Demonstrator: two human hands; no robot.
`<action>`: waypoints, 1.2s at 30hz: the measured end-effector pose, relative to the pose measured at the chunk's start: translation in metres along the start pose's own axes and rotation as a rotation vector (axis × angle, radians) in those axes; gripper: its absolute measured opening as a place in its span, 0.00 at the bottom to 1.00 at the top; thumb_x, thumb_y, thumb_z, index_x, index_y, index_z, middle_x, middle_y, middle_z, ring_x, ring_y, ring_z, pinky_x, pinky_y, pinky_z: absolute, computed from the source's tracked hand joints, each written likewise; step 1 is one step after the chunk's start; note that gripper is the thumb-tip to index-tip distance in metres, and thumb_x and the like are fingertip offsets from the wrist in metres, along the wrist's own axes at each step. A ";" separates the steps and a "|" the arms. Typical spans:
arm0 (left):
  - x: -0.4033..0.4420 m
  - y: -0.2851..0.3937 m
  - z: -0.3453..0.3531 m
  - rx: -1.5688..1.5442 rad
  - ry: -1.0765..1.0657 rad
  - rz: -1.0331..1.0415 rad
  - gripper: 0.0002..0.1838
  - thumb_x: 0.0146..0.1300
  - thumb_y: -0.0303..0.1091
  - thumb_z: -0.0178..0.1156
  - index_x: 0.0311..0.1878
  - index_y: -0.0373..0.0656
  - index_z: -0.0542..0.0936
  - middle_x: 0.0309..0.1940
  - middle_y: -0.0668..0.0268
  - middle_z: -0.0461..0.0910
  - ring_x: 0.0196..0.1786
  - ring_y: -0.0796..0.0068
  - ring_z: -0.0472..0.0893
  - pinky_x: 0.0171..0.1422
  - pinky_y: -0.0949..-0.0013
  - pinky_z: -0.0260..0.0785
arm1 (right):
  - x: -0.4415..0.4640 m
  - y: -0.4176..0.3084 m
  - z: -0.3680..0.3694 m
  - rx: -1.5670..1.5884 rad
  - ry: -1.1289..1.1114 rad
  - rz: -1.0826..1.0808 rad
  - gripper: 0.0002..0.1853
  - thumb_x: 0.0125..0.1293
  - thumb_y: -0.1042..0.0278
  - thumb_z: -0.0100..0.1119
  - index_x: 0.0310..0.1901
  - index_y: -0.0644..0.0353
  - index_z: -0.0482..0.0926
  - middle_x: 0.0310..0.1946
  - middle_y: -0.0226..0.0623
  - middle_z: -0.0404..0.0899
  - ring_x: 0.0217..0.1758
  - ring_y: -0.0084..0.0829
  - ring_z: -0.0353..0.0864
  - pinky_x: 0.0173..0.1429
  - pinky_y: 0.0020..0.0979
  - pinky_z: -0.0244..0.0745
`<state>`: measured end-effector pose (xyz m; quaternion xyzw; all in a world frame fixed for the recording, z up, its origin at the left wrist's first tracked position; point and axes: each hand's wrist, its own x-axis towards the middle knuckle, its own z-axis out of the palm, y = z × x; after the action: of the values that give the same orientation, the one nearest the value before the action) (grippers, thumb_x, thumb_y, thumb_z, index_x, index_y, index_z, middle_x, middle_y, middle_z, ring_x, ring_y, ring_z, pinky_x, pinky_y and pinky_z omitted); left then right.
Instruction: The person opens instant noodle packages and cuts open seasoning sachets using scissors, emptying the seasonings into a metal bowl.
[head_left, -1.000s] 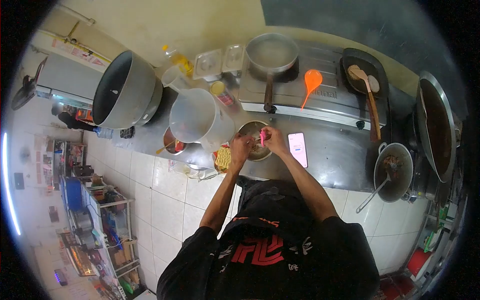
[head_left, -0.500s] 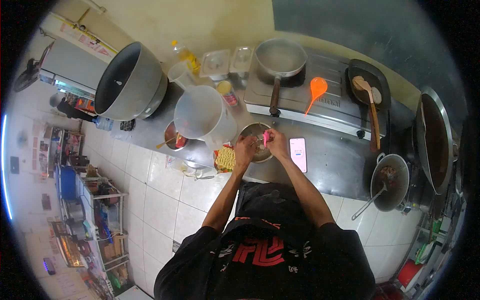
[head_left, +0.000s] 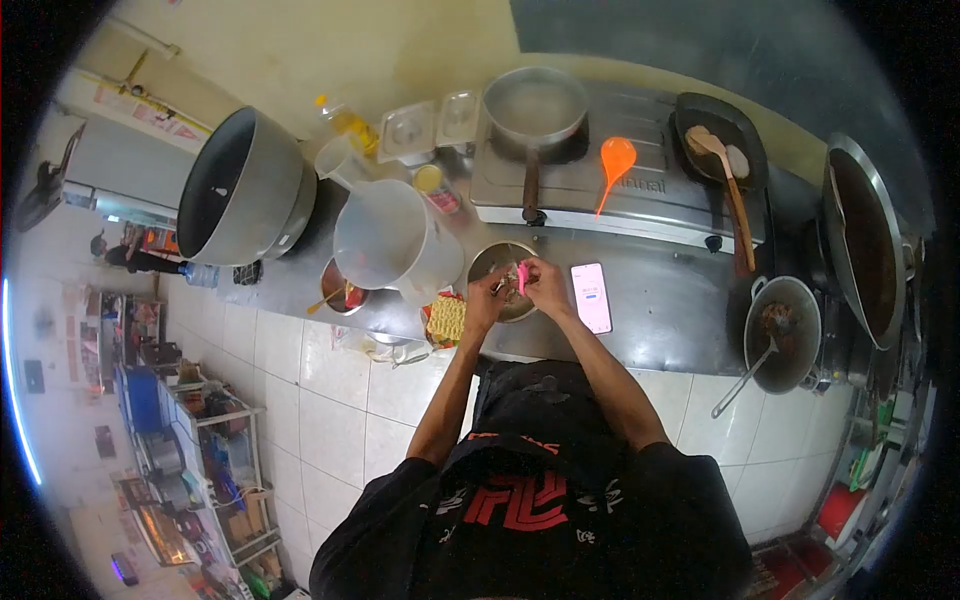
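Over a round metal bowl at the counter's front, both my hands work close together. My right hand is closed around a small pink-handled tool, whose working end is too small to make out. Opposite it, my left hand has its fingers bent inward above the bowl, pinching something small that I cannot identify. Bits of pale food lie in the bowl, partly hidden by my hands. Just left of my left hand, a block of dry instant noodles rests on a red and yellow wrapper.
A translucent bucket and a large grey pot stand left. Behind are a saucepan and an orange ladle on a stove. A phone lies right, near a wok. A person is far left.
The view has shifted slightly, so the counter things appear a little farther left and higher. My left hand's fingers have moved a bit apart from the pink-handled tool; my right hand keeps its grip.
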<state>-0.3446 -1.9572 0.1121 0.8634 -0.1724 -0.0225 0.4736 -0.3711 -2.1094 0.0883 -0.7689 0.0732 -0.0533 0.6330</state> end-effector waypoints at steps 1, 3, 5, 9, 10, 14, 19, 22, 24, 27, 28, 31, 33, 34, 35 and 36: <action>-0.001 -0.004 -0.002 -0.020 -0.030 -0.036 0.13 0.51 0.23 0.64 0.42 0.39 0.81 0.36 0.54 0.82 0.35 0.68 0.83 0.39 0.68 0.74 | -0.002 -0.001 -0.002 0.032 0.007 0.050 0.17 0.51 0.83 0.63 0.44 0.67 0.75 0.30 0.38 0.82 0.29 0.22 0.80 0.32 0.23 0.76; -0.003 -0.017 -0.001 -0.046 -0.071 -0.072 0.11 0.53 0.22 0.63 0.42 0.38 0.81 0.35 0.55 0.83 0.35 0.72 0.83 0.39 0.70 0.75 | -0.008 -0.005 -0.013 0.058 0.023 0.106 0.17 0.51 0.80 0.66 0.44 0.68 0.75 0.30 0.38 0.82 0.29 0.21 0.80 0.32 0.22 0.75; -0.007 -0.034 -0.002 -0.326 -0.078 -0.164 0.12 0.57 0.22 0.60 0.46 0.38 0.78 0.38 0.59 0.82 0.37 0.76 0.81 0.38 0.73 0.75 | -0.021 -0.010 -0.035 0.024 0.158 0.106 0.18 0.47 0.70 0.73 0.40 0.64 0.79 0.27 0.36 0.84 0.26 0.20 0.79 0.31 0.24 0.74; -0.020 -0.034 -0.014 -0.487 -0.038 -0.280 0.14 0.59 0.23 0.58 0.49 0.38 0.75 0.40 0.62 0.80 0.38 0.76 0.80 0.38 0.76 0.74 | -0.072 0.004 -0.107 -0.037 0.281 0.128 0.20 0.49 0.67 0.74 0.40 0.66 0.76 0.22 0.37 0.81 0.24 0.20 0.79 0.27 0.23 0.72; -0.022 -0.032 -0.016 -0.520 0.002 -0.313 0.15 0.59 0.24 0.59 0.50 0.38 0.74 0.41 0.62 0.79 0.36 0.77 0.79 0.36 0.76 0.74 | -0.088 0.009 -0.126 -0.091 0.336 0.154 0.20 0.48 0.65 0.75 0.38 0.65 0.76 0.20 0.38 0.80 0.23 0.22 0.79 0.27 0.24 0.72; -0.029 -0.044 -0.011 -0.446 0.084 -0.216 0.12 0.60 0.25 0.59 0.47 0.39 0.75 0.38 0.64 0.78 0.35 0.78 0.78 0.31 0.77 0.74 | -0.142 0.030 -0.177 -0.519 0.516 0.285 0.22 0.44 0.60 0.77 0.34 0.63 0.74 0.18 0.40 0.79 0.20 0.28 0.79 0.25 0.30 0.71; -0.034 -0.038 -0.013 -0.744 0.024 -0.308 0.07 0.62 0.26 0.58 0.43 0.41 0.78 0.38 0.66 0.78 0.41 0.76 0.78 0.40 0.73 0.76 | -0.172 0.070 -0.191 -0.709 0.531 0.367 0.17 0.43 0.61 0.76 0.26 0.62 0.77 0.15 0.41 0.77 0.17 0.34 0.78 0.25 0.36 0.70; -0.035 -0.028 -0.012 -0.772 0.082 -0.442 0.06 0.63 0.28 0.58 0.42 0.43 0.79 0.38 0.67 0.78 0.42 0.76 0.78 0.44 0.72 0.76 | -0.173 0.071 -0.189 -0.537 0.525 0.419 0.14 0.45 0.62 0.74 0.23 0.63 0.79 0.16 0.40 0.78 0.18 0.34 0.78 0.26 0.35 0.71; -0.035 -0.027 -0.013 -0.779 0.052 -0.434 0.06 0.64 0.32 0.57 0.42 0.44 0.80 0.40 0.68 0.79 0.44 0.76 0.78 0.46 0.71 0.75 | -0.171 0.070 -0.182 -0.436 0.496 0.429 0.13 0.47 0.63 0.72 0.23 0.63 0.80 0.17 0.39 0.79 0.18 0.33 0.78 0.26 0.34 0.71; -0.038 -0.018 -0.015 -0.791 0.037 -0.483 0.10 0.65 0.34 0.55 0.46 0.44 0.80 0.46 0.67 0.79 0.49 0.77 0.77 0.49 0.71 0.72 | -0.159 0.063 -0.160 -0.708 0.647 0.223 0.11 0.55 0.64 0.66 0.31 0.65 0.82 0.22 0.34 0.82 0.20 0.26 0.78 0.25 0.28 0.72; -0.037 -0.014 -0.013 -0.862 0.028 -0.464 0.11 0.64 0.33 0.55 0.48 0.43 0.79 0.48 0.67 0.79 0.50 0.77 0.76 0.50 0.72 0.70 | -0.149 0.046 -0.141 -0.414 0.531 0.231 0.10 0.57 0.64 0.65 0.34 0.63 0.82 0.24 0.33 0.81 0.23 0.23 0.78 0.26 0.26 0.71; -0.039 -0.007 -0.008 -1.034 -0.054 -0.496 0.16 0.61 0.30 0.52 0.52 0.40 0.78 0.53 0.65 0.77 0.54 0.75 0.74 0.58 0.70 0.65 | -0.122 -0.037 -0.066 0.324 0.172 0.426 0.17 0.64 0.59 0.60 0.49 0.61 0.77 0.35 0.34 0.81 0.32 0.23 0.80 0.32 0.22 0.75; -0.042 0.007 -0.012 -1.116 -0.093 -0.463 0.17 0.60 0.30 0.52 0.53 0.39 0.77 0.54 0.65 0.76 0.56 0.73 0.73 0.62 0.69 0.61 | -0.103 -0.086 -0.024 0.526 0.094 0.527 0.20 0.65 0.56 0.59 0.51 0.62 0.75 0.40 0.35 0.81 0.33 0.25 0.80 0.34 0.23 0.75; -0.043 0.015 -0.018 -1.192 -0.134 -0.425 0.19 0.59 0.30 0.51 0.54 0.38 0.77 0.56 0.64 0.75 0.58 0.71 0.73 0.66 0.69 0.58 | -0.098 -0.088 -0.008 0.513 0.083 0.526 0.20 0.65 0.56 0.59 0.51 0.62 0.75 0.40 0.35 0.81 0.33 0.25 0.80 0.34 0.23 0.75; -0.045 0.021 -0.026 -1.111 -0.187 -0.406 0.20 0.60 0.32 0.51 0.55 0.39 0.77 0.59 0.62 0.73 0.59 0.69 0.72 0.68 0.67 0.55 | -0.094 -0.084 0.007 0.588 0.127 0.494 0.20 0.64 0.57 0.59 0.51 0.62 0.75 0.40 0.34 0.81 0.33 0.24 0.80 0.33 0.22 0.74; -0.048 0.015 -0.031 -1.123 -0.170 -0.403 0.20 0.60 0.32 0.51 0.55 0.39 0.77 0.59 0.62 0.73 0.59 0.69 0.72 0.68 0.67 0.55 | -0.089 -0.082 0.020 0.662 0.171 0.461 0.19 0.64 0.57 0.59 0.51 0.62 0.75 0.40 0.34 0.81 0.33 0.23 0.80 0.33 0.22 0.73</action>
<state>-0.3878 -1.9238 0.1353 0.4919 -0.0046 -0.2684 0.8282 -0.4518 -2.0587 0.1658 -0.4798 0.2747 0.0056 0.8332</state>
